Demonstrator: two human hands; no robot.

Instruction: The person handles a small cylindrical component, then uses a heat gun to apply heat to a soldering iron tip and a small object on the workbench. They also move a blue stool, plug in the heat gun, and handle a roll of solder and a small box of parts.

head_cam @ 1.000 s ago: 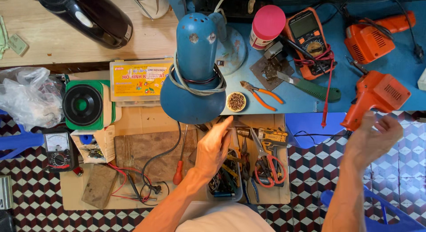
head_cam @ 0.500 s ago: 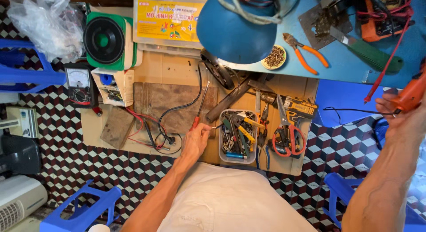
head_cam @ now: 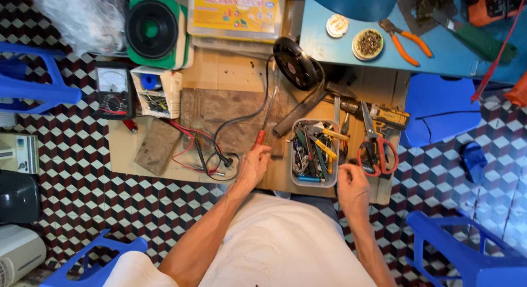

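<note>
Left hand (head_cam: 253, 165) pinches our red-handled screwdriver (head_cam: 264, 127), which lies on the board (head_cam: 219, 108); right hand (head_cam: 351, 184) hovers loosely curled, empty, beside the tool tray (head_cam: 314, 153) and just below the red scissors (head_cam: 376, 148).

Flat yellow printed box (head_cam: 236, 13) at top centre, small white open carton (head_cam: 156, 92) beside grey dial meter (head_cam: 112, 89)
</note>
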